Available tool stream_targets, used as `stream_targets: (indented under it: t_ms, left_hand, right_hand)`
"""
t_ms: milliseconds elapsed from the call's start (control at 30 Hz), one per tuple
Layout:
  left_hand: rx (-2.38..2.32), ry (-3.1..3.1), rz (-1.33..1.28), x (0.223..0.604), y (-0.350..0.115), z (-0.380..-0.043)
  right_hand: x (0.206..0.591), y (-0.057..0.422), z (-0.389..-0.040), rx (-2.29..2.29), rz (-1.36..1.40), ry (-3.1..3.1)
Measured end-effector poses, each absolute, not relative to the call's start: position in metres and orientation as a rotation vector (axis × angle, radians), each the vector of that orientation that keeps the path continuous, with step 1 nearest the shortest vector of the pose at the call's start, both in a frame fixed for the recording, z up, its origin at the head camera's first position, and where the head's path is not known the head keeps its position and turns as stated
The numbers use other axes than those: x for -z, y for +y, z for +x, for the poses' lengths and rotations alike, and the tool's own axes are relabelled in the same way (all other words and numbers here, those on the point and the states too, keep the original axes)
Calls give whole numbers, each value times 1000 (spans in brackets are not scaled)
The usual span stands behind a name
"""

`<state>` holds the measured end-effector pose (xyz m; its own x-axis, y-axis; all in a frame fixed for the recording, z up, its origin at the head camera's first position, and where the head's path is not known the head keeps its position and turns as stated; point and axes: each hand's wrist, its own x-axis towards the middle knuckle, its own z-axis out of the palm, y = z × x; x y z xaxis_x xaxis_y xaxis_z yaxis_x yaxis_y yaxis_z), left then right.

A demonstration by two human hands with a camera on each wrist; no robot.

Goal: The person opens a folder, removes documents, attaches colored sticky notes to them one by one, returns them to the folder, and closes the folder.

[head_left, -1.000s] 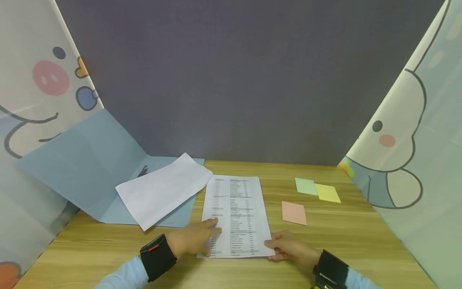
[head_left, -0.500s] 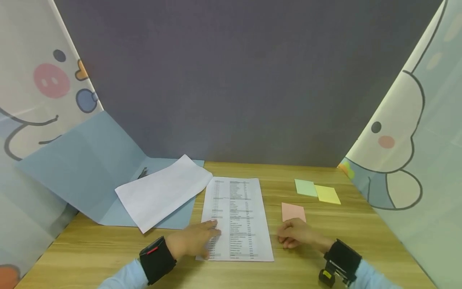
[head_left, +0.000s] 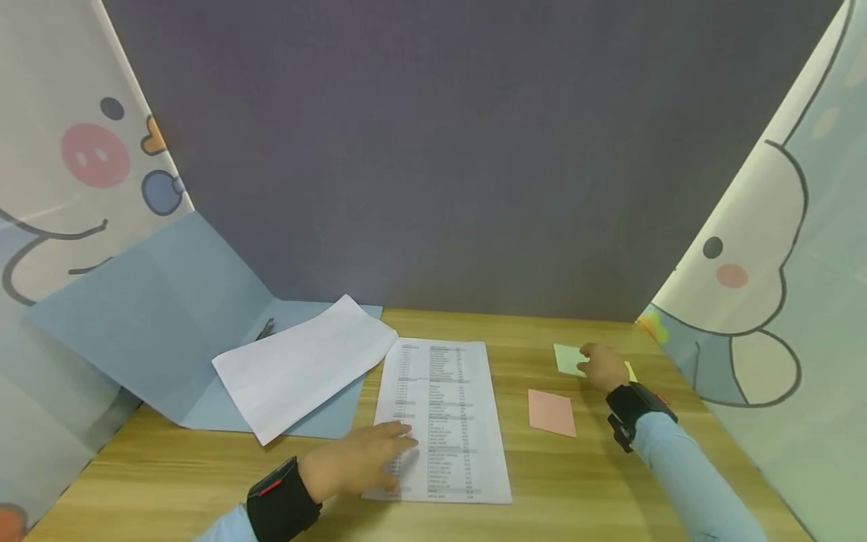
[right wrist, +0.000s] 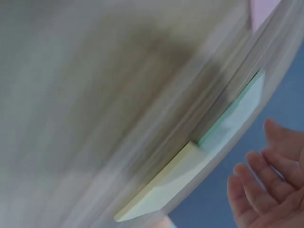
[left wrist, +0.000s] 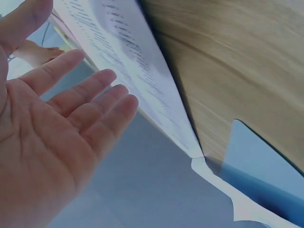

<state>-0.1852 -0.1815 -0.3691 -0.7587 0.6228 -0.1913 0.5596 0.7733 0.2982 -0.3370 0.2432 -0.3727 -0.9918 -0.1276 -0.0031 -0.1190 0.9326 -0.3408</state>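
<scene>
- At the near left, the left hand lies with fingers loosely spread and gripping nothing, over the left edge of the printed sheet; whether it presses is unclear.
- In the middle, that sheet lies flat on the table.
- Right of it, the pink note lies flat.
- Farther right, the right hand, loosely curled and holding nothing, hangs above the green note and yellow note.
- At the far left, a white sheet lies across the open blue folder.
</scene>
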Motion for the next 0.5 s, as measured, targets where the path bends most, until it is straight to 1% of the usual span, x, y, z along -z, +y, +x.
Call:
stream_targets:
  t_ms: [133,333,367,433,500]
  left_hand:
    - [-325,2690,932,366,-180,-185]
    - [-357,2699,912,364,-182,-182]
    - [-361,2697,904,364,-182,-182]
    - [-369,2689,892,364,-182,-182]
    - [-374,2677,893,365,-181,-182]
  right_hand:
    - [378,252,-357,424,-170,3074]
    - [386,258,-382,297,-237,2980]
    - [390,264,-388,281,-262,2952]
    - [419,288,-408,335,-413,2971]
    - [425,293,-413,344,-412,2923]
